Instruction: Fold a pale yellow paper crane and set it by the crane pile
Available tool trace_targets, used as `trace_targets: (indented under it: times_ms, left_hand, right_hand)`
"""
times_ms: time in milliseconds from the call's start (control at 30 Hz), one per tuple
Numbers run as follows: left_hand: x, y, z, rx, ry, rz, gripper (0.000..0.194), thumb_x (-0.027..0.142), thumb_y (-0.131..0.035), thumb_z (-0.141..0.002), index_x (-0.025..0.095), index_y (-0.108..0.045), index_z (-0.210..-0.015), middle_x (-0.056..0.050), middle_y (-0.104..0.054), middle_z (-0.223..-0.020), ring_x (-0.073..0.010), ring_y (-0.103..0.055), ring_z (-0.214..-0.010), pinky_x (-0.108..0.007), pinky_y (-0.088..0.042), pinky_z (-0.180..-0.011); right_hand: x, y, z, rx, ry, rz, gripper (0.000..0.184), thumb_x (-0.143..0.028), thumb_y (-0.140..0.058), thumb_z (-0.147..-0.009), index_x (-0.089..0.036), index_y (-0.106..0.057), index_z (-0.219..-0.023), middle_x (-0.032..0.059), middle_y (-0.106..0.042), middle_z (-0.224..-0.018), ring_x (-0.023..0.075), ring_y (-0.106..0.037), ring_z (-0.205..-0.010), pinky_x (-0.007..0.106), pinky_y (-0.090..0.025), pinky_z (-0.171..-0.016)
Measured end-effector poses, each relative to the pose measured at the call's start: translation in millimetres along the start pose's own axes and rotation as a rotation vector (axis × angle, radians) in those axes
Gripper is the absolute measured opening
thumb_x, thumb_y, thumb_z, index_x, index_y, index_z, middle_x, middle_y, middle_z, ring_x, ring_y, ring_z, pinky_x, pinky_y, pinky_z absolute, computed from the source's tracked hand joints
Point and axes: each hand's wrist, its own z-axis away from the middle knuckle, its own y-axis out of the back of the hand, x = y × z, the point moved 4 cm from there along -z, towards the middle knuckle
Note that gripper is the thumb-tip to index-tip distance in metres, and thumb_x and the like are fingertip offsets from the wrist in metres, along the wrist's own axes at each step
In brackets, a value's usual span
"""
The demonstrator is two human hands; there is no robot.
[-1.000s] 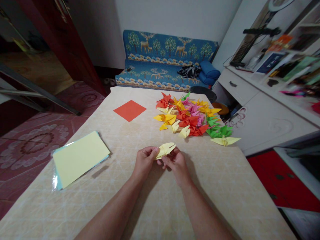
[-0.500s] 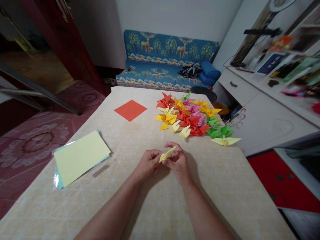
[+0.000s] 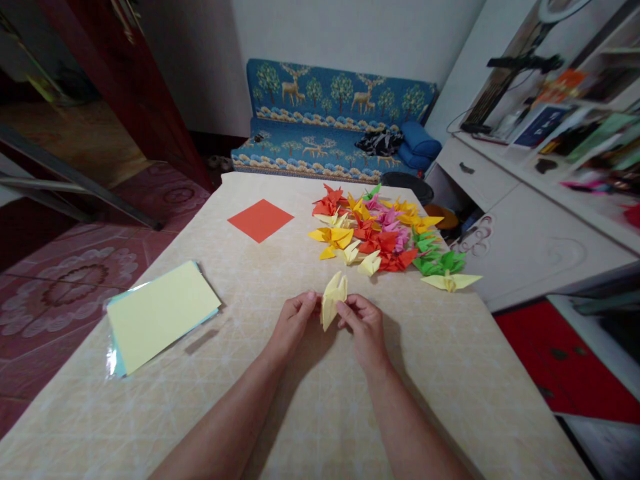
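Both bare hands work over the near middle of a table [image 3: 225, 280] with a pale patterned covering. Between them is a pale yellow folded paper [image 3: 331, 303], held up off the surface, two points upward and slightly apart, a narrow tip downward.

Right hand [image 3: 367, 327]: firm pinch, thumb on the near face of the paper, fingers curled at its right side and partly behind. Left hand [image 3: 295, 319]: thumb and fingers drawn close together at the paper's left edge, some fingertips hidden. From where I stand I cannot tell whether it grips the paper or only meets the edge.

Far right of the hands, a crowded group of folded paper birds [image 3: 375, 233]: red, orange-yellow, pink, green, pale yellow, many touching or overlapping. A pale yellow bird [image 3: 451, 282] sits at the group's near right end, wings spread, just beside the green ones.

Far left of the hands, a flat red square of paper [image 3: 261, 221], one corner toward me. Nearer, at the left side of the table, a pale yellow sheet [image 3: 163, 317] lies on light blue paper [image 3: 118, 365], with clear plastic showing at the edges.

Beyond the table's far edge, a blue sofa [image 3: 320, 133] patterned with deer and trees. To the right, a white cabinet [image 3: 545, 240].
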Motion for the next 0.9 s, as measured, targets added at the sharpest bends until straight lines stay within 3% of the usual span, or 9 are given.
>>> trace_targets:
  times_ms: [167,333,500,900]
  left_hand:
    - [1.9,4.5,-1.1,0.027,-0.025,-0.046,0.032,0.042,-0.06,-0.075,0.012,-0.07,-0.081,-0.005,-0.064,-0.07,-0.0134,-0.053,-0.063,-0.024,-0.04,-0.06]
    - [0.9,5.2,-1.1,0.018,0.0,-0.016,0.034,0.041,-0.055,-0.079,0.011,-0.068,-0.069,-0.002,-0.06,-0.062,-0.0098,-0.049,-0.055,-0.021,-0.037,-0.055]
    - [2.6,4.5,-1.6,0.019,-0.006,-0.019,0.027,0.037,-0.062,-0.075,0.012,-0.07,-0.081,-0.005,-0.065,-0.072,-0.011,-0.052,-0.061,-0.022,-0.039,-0.059]
    - [4.2,3.9,-3.8,0.009,-0.043,-0.081,0.03,0.038,-0.058,-0.077,0.011,-0.07,-0.079,-0.006,-0.062,-0.07,-0.0108,-0.05,-0.058,-0.022,-0.04,-0.057]
  right_hand:
    - [-1.6,-1.9,0.6,0.003,-0.031,0.043,0.022,-0.036,-0.062,-0.076,-0.015,-0.058,-0.073,-0.0028,-0.05,-0.054,0.008,-0.041,-0.046,0.019,-0.03,-0.043]
    - [-2.7,-4.1,0.9,-0.006,-0.04,0.06,0.022,-0.035,-0.064,-0.074,-0.014,-0.057,-0.071,-0.0037,-0.048,-0.05,0.0079,-0.041,-0.044,0.018,-0.03,-0.042]
    - [0.3,-4.0,-0.1,-0.007,-0.024,0.052,0.02,-0.033,-0.063,-0.075,-0.013,-0.06,-0.077,-0.0025,-0.051,-0.054,0.0086,-0.044,-0.047,0.019,-0.034,-0.046]
    - [4.5,-2.4,-2.0,0.001,-0.009,0.083,0.026,-0.035,-0.06,-0.078,-0.013,-0.065,-0.089,-0.0015,-0.051,-0.056,0.0108,-0.047,-0.05,0.022,-0.04,-0.05]
